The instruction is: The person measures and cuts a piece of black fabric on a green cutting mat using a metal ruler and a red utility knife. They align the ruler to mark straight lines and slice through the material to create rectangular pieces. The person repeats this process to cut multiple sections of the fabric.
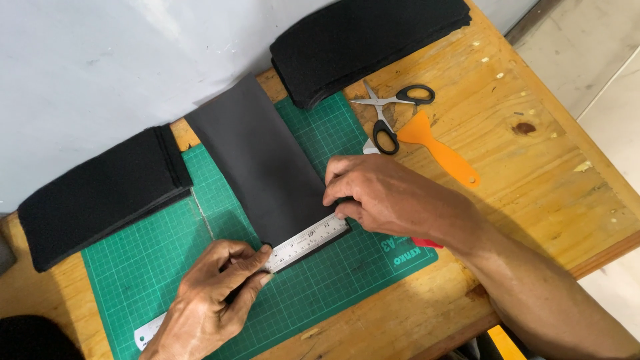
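Your left hand [212, 293], at the lower centre of the frame, pressed down on a steel ruler [293, 247] with thumb and fingers bent over it. The ruler lay slanted across the near end of a dark grey sheet [263, 160] on the green cutting mat [333, 280]. Your right hand [380, 197], just right of centre, was curled with fingertips touching the ruler's far end and the sheet's edge; it may have held a small tool, but you could not tell. 2 stacks of black felt [100, 193] lay at left and top. Scissors [390, 113] and an orange scraper [440, 150] rested on the wooden table [547, 167], upper right.
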